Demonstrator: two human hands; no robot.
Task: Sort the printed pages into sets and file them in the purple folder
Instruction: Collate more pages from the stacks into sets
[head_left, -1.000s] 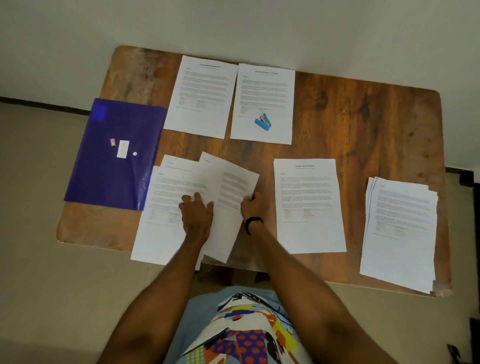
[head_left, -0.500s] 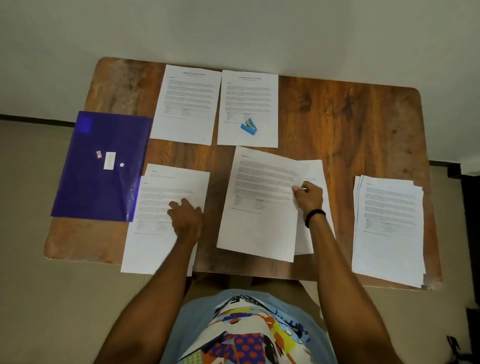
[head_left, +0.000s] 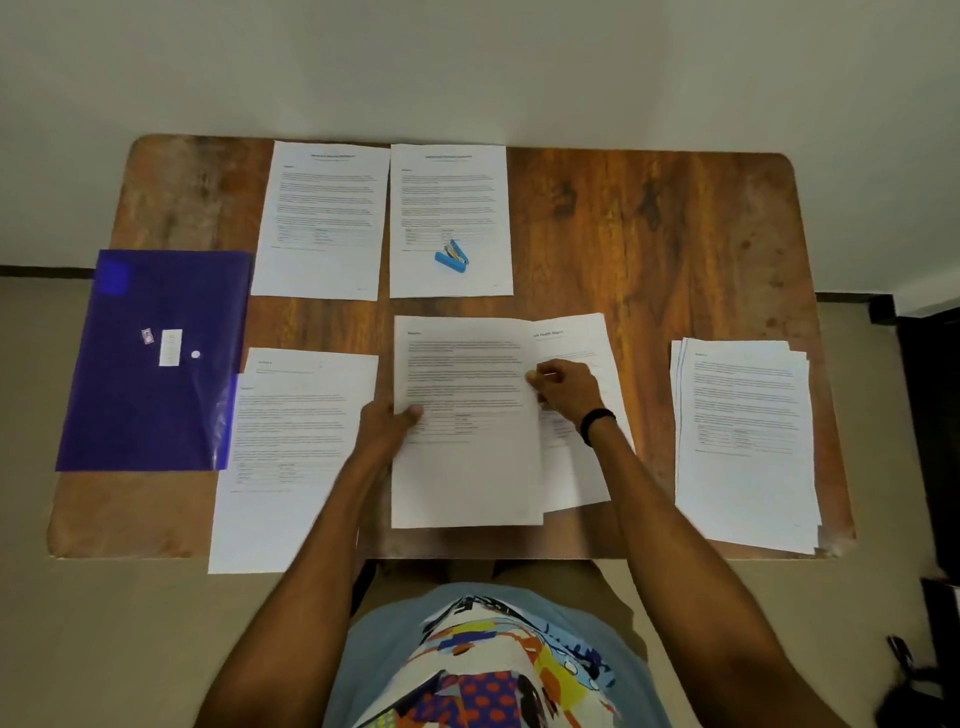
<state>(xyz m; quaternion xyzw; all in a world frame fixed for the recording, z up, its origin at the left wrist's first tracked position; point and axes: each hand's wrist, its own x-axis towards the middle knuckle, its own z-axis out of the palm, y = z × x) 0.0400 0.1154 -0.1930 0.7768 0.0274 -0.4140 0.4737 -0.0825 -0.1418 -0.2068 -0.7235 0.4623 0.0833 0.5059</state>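
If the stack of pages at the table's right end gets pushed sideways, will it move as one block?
Probably not: the stack shows fanned edges, so its sheets look unbound and would likely slide apart. Lifted by one edge, it would probably droop, being thin paper.

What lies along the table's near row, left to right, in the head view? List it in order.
Folder → left sheets → centre sheet → report page under it → right stack.

The wooden table (head_left: 649, 234) bears the purple folder (head_left: 156, 405) at left and five groups of printed pages (head_left: 748, 467).
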